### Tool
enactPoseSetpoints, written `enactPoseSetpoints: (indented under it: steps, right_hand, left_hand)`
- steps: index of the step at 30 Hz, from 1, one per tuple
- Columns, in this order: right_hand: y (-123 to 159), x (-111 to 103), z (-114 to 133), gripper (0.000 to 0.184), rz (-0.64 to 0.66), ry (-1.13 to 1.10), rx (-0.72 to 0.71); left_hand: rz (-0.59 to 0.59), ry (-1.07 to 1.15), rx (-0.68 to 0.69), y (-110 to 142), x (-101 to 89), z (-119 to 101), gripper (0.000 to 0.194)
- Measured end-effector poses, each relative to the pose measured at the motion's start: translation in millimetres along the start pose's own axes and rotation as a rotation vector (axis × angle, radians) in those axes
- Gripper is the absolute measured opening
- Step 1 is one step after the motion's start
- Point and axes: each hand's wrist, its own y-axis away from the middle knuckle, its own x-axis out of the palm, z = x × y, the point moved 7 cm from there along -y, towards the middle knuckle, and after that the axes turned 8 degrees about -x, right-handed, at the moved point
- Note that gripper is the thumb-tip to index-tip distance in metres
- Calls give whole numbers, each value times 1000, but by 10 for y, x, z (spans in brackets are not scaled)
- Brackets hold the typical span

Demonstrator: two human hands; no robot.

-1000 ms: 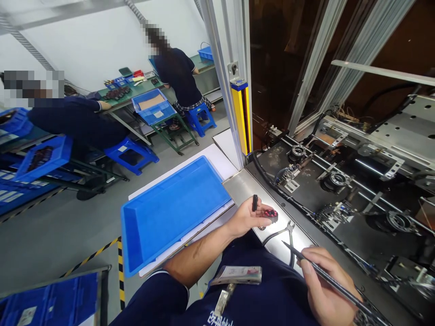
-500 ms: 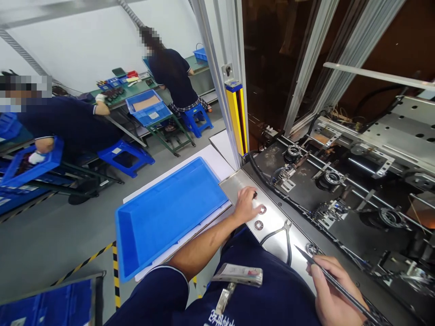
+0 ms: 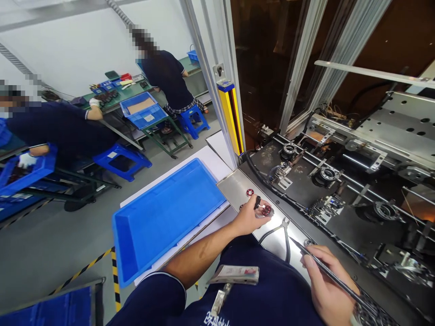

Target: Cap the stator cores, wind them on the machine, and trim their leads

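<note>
My left hand (image 3: 250,218) is closed, over the steel ledge (image 3: 231,183), on a small rotor (image 3: 267,211) with a red slotted disc and a black end piece on a thin shaft. Just beyond the fingers, a red slotted disc-shaped part (image 3: 250,192) rests on the ledge. Fingers partly cover another small dark part (image 3: 241,207). My right hand (image 3: 328,276) grips dark pointed tweezers (image 3: 317,260), their tip aimed up and left. Between the hands lie cutting pliers (image 3: 285,224), jaws away from me and handles spread. A round metal part (image 3: 307,243) sits by the right fingers.
Left of the ledge is a blue tray (image 3: 170,217) on a white surface. Machinery with rods and round fixtures (image 3: 326,174) fills the right. A yellow post (image 3: 231,117) stands at the frame. Two co-workers (image 3: 166,77) sit at green benches beyond.
My left hand has turned and drawn slightly nearer me, now showing the rotor in its fingers. A red disc-shaped part beyond it has come into view. The tweezers remain in my right hand.
</note>
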Motion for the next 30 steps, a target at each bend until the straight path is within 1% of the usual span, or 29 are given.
enactPoseSetpoints:
  steps: [2, 4, 7, 9, 10, 16, 20, 22, 24, 26, 30]
  right_hand:
    - [-19, 27, 10, 7, 10, -45, 7]
    - [-29, 51, 19, 8, 21, -88, 16]
    - [-31, 65, 22, 9, 25, -121, 25]
    - [-32, 68, 26, 10, 28, -121, 19]
    - [-34, 69, 30, 10, 29, -116, 13]
    - [-69, 68, 49, 8, 31, -97, -3]
    - [-89, 65, 35, 6, 34, -71, 7]
    - [-87, 55, 7, 7, 24, -53, 24]
    - [-74, 33, -26, 7, 6, -30, 44]
    - [-50, 9, -47, 7, -5, -6, 50]
    - [0, -19, -61, 8, 5, 22, 32]
  left_hand:
    - [110, 125, -7, 127, 79, -110, 52]
    - [194, 252, -25, 219, 150, -184, 63]
    - [277, 510, -103, 287, 230, -211, 72]
    - [305, 641, -161, 305, 269, -200, 73]
    - [310, 668, -176, 309, 282, -197, 73]
    - [331, 716, -167, 313, 306, -233, 69]
    - [324, 700, -158, 311, 302, -228, 68]
    - [295, 601, -125, 289, 288, -209, 68]
    - [236, 445, -80, 221, 258, -165, 65]
    - [160, 295, -49, 93, 220, -86, 57]
    - [-4, 38, -37, -294, 156, 160, 41]
